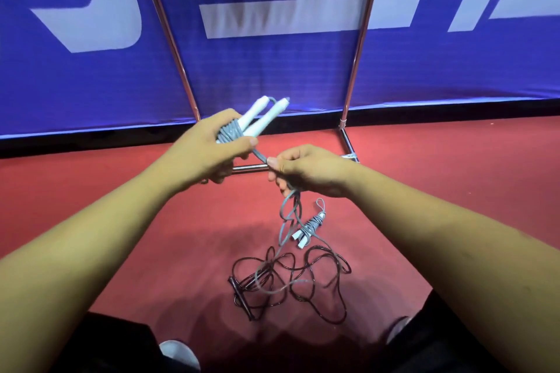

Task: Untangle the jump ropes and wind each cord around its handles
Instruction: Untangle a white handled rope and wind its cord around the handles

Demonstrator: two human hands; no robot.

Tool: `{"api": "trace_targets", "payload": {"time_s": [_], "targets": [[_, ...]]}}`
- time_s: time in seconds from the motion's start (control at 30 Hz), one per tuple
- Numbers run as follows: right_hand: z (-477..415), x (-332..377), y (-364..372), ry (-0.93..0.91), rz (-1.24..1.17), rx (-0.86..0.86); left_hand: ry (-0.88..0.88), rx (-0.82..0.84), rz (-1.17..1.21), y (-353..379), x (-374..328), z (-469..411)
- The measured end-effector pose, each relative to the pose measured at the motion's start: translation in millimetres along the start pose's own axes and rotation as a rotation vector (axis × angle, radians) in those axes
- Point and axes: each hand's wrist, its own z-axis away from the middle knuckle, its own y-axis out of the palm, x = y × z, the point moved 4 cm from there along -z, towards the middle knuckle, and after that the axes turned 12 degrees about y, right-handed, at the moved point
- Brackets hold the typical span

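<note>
My left hand point(209, 148) grips a pair of white handles point(262, 116) held side by side, with grey cord point(230, 133) wound round their lower part. My right hand point(306, 169) pinches the same grey cord just right of the handles, and its loose length point(286, 221) hangs down to the red floor. A second white-handled rope point(309, 228) lies on the floor, its grey cord wound round it. A dark rope point(303, 278) with dark handles point(241, 297) lies loose in tangled loops, and the hanging grey cord crosses them.
A blue banner point(272, 70) on a chrome tube frame point(356, 48) stands close ahead, its base bar point(248, 167) on the red floor point(454, 175) behind my hands. My dark trousers point(106, 348) and light shoe tips point(178, 351) show at the bottom edge.
</note>
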Motion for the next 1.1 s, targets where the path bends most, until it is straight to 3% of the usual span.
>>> {"api": "trace_targets", "payload": {"time_s": [0.17,0.27,0.43,0.6,0.8,0.93,1.1], "targets": [[-0.1,-0.5,-0.5,0.05,-0.034,0.003,-0.083,-0.028,-0.064,-23.8,23.3,-6.8],[3.7,-3.3,8.9,0.105,0.031,0.037,-0.079,-0.132,-0.121,-41.1,32.0,-10.4],[6.6,1.8,20.0,0.176,0.001,0.089,-0.042,-0.079,-0.835,-60.3,44.2,-10.0],[17.6,27.6,27.5,0.071,0.151,0.086,-0.036,0.011,-1.033,-36.8,60.8,-16.2],[24.4,53.3,0.6,-0.129,0.179,-0.158,-0.027,0.327,-1.067,7.5,60.5,-11.8],[23.8,56.9,-10.4,-0.139,0.298,-0.254,0.045,0.523,-0.9,36.8,45.5,-5.4],[23.1,54.4,-30.9,-0.124,0.358,-0.33,0.078,0.537,-0.71,52.8,27.6,3.1]]}}
